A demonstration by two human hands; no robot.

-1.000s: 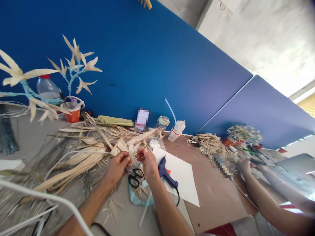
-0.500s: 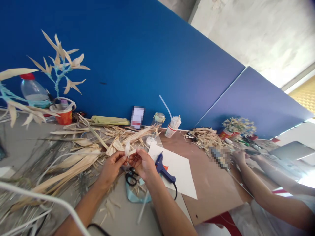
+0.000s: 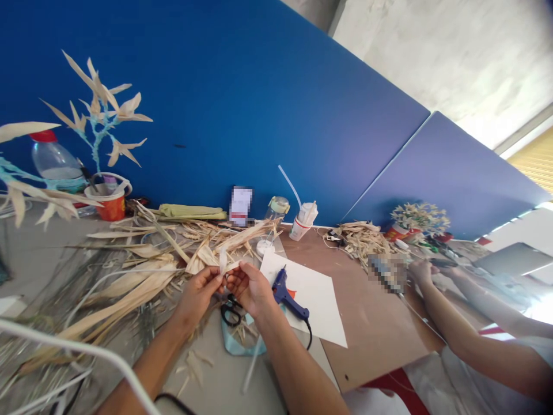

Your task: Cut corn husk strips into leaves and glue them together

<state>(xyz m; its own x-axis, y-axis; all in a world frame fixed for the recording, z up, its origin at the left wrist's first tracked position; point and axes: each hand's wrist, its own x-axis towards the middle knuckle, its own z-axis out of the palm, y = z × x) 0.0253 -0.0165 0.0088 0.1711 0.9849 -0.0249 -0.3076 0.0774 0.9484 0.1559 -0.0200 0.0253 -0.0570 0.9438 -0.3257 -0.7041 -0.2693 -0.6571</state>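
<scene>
Between my two hands is a pale piece of dried corn husk [image 3: 223,260], one strip standing up and another lying toward the right. My left hand [image 3: 202,293] pinches its lower left end with thumb and forefinger. The fingers of my right hand [image 3: 253,288] are closed on the right part of the husk, close to my left fingertips. Below the hands lie black-handled scissors [image 3: 231,313], partly hidden, on a light blue tray [image 3: 237,347] with husk scraps. Right of my right hand, a blue glue gun [image 3: 287,297] rests on white paper [image 3: 322,311].
Loose corn husks [image 3: 133,282] and thin wires spread over the left side. A red cup [image 3: 113,207] holds a husk-flower branch [image 3: 97,135]. A phone [image 3: 241,206], a glass jar [image 3: 277,207] and a paper cup [image 3: 300,227] stand along the blue partition. At right, a co-worker's arms [image 3: 458,311] reach over the table.
My hands keep their pinch on the corn husk almost unmoved. The view has shifted very slightly; little else differs.
</scene>
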